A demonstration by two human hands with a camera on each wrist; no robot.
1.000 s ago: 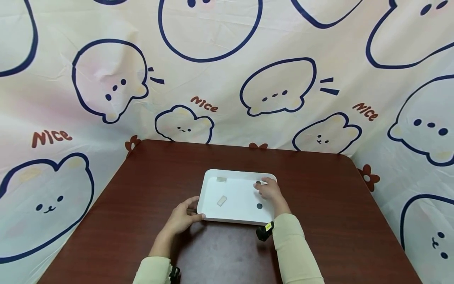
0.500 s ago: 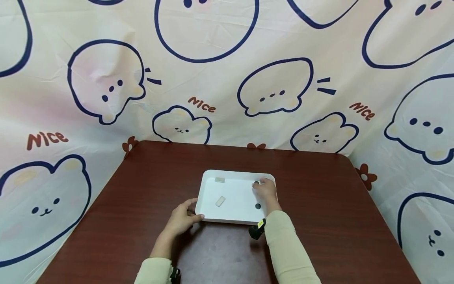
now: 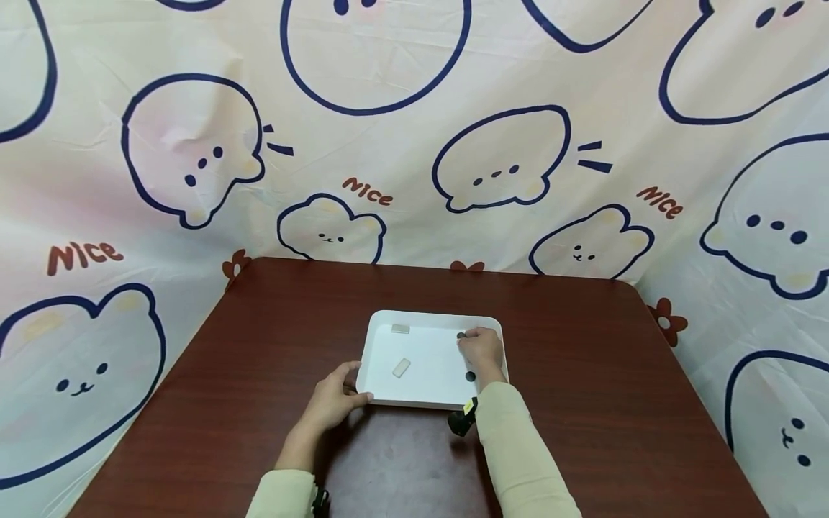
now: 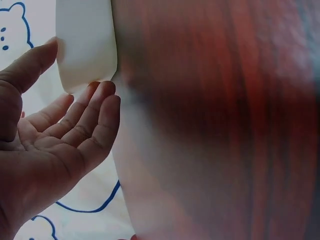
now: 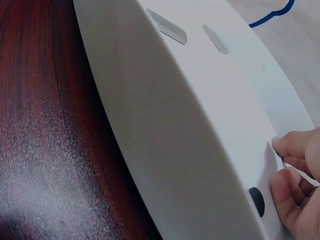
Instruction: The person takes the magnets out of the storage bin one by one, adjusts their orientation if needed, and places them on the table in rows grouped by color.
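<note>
A shallow white tray (image 3: 427,360) lies on the table. My left hand (image 3: 332,397) holds its left end, thumb at the near corner and fingers along the side; the left wrist view shows the fingertips against the tray's wall. Over the tray's right part, my right hand (image 3: 482,349) pinches a small dark disc (image 3: 461,335) at the fingertips, mostly hidden by them in the right wrist view. A second dark disc (image 3: 470,376) lies nearer the front, beside the right wrist. Two pale rectangular pieces, one at the back (image 3: 400,329) and a tilted one (image 3: 401,367), lie in the left half.
The dark red-brown wooden table (image 3: 291,309) extends around the tray on every side. A pale cloth (image 3: 401,144) with blue cartoon outlines hangs behind the table and at its sides. A black wrist camera (image 3: 462,421) sits under the right forearm, near the tray's front edge.
My right hand and the dark disc at its fingertips have shifted slightly left, with the right forearm swinging left as well. The left hand keeps its hold on the tray.
</note>
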